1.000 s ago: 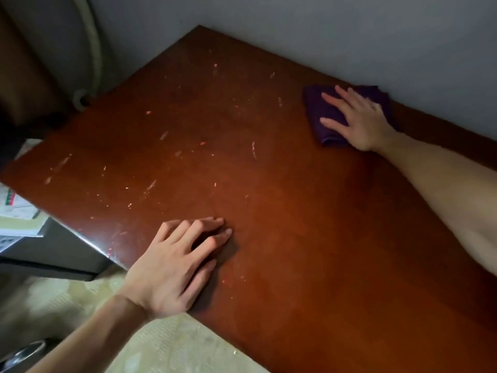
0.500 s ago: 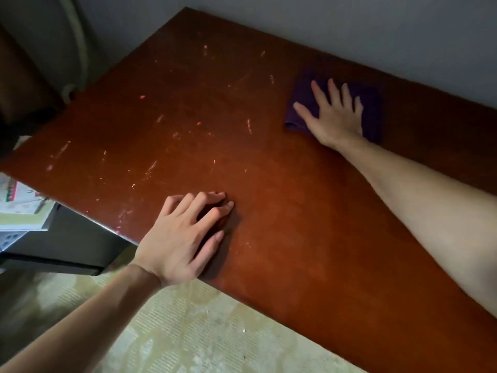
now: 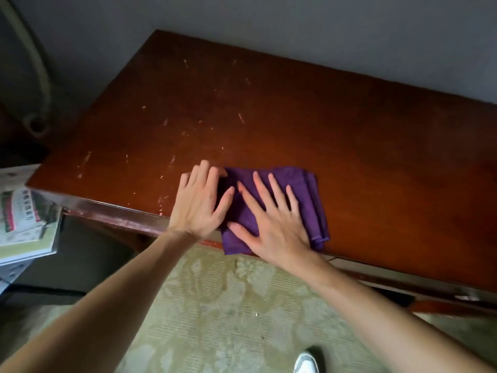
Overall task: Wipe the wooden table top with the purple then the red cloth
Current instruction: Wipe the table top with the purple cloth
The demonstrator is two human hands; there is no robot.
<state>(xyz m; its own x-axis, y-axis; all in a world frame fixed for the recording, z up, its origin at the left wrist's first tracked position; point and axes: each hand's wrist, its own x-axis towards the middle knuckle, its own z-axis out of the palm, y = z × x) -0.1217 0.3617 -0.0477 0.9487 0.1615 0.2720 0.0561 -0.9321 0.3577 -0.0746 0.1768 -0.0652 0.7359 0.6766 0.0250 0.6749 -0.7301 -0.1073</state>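
Purple cloth (image 3: 309, 192) at wooden table's (image 3: 349, 146) near edge, under flat, open-fingered right hand (image 3: 271, 224); left hand (image 3: 199, 203) likewise spread.

Deep purple folded cloth (image 3: 309, 200), glossy reddish-brown wooden table top (image 3: 322, 135) flecked with pale scuff marks, pale green carpet (image 3: 228, 305) patterned with faded cream motifs, grey wall (image 3: 269, 25).

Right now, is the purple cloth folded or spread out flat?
Folded. The purple cloth shows stacked layered edges along its right side, and the right hand presses it flat at the table's near edge.
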